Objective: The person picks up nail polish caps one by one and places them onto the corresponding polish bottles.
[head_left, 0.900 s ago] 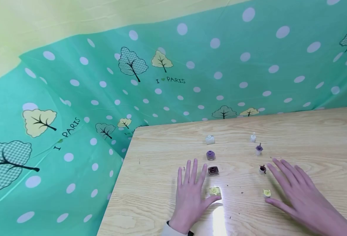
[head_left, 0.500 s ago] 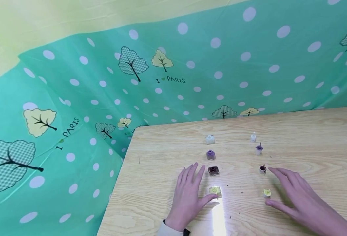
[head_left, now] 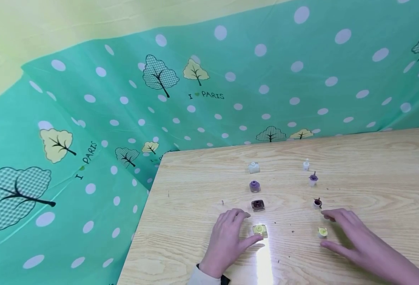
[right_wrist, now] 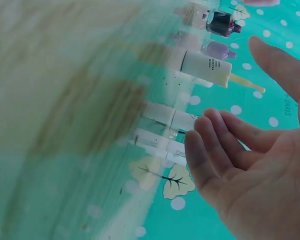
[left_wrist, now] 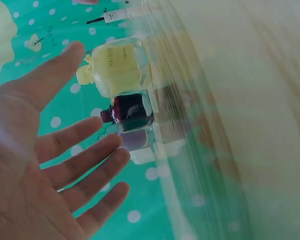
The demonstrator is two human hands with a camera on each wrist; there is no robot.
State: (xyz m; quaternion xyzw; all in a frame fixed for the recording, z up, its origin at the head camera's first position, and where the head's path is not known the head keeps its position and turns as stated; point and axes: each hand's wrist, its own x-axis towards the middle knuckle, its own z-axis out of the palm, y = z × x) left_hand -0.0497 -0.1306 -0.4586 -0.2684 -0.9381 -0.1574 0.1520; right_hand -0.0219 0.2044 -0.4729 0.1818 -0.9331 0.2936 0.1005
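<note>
An uncapped yellow nail polish bottle [head_left: 258,229] stands on the table between the thumb and bent fingers of my left hand [head_left: 225,241]. In the left wrist view, that hand is spread beside the bottle and grips nothing. My right hand [head_left: 353,241] arches around a white cap [right_wrist: 206,69], which stands with its yellow-coated brush upward; I see no grip on it. Behind the yellow bottle stand a dark red bottle [head_left: 257,205], a purple bottle [head_left: 254,186] and a clear-looking bottle [head_left: 253,167], all without caps.
On the right, a dark-brushed cap [head_left: 317,203], a purple-brushed cap [head_left: 313,179] and a white-brushed cap [head_left: 306,164] stand brush up. Small dark specks lie on the wooden table [head_left: 181,221]. A green dotted curtain [head_left: 209,79] hangs behind and at the left.
The fingers of both hands have bent and drawn back toward me, from stretched out to curved around the yellow bottle and its cap. The bottles and caps stay in place.
</note>
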